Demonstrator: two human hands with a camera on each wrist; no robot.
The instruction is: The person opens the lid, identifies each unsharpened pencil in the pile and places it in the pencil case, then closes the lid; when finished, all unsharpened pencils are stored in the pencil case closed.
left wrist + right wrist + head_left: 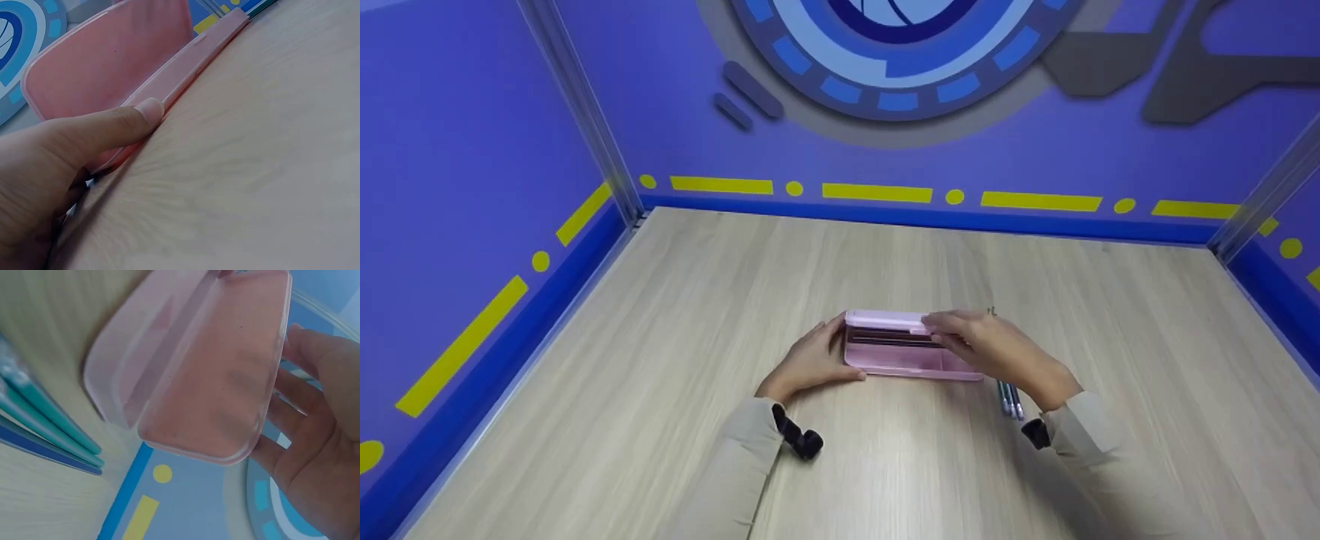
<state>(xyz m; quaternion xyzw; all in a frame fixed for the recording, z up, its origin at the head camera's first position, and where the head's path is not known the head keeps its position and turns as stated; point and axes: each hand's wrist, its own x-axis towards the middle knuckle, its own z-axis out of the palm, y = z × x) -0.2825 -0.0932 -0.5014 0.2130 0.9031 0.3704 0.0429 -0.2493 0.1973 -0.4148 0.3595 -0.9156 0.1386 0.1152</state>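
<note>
A pink pencil case [900, 360] lies on the table with its lid [219, 371] raised. Inside, along the back, run dark slender sticks [889, 338] that look like pencils. My left hand [810, 358] holds the case at its left end; in the left wrist view the thumb lies on the front edge, while its other fingers are mostly hidden. At the lid's right part is my right hand [997, 346], gripping the rim: in the right wrist view its fingers reach behind the lid and the thumb is at the edge. Green and blue pencils [53, 419] lie right of the case.
The case and pencils rest on a light wood-grain tabletop [697, 300]. Blue printed panels [675, 112] stand behind and at both sides, joined by metal corner posts [585, 112]. The right forearm partly covers the loose pencils in the head view.
</note>
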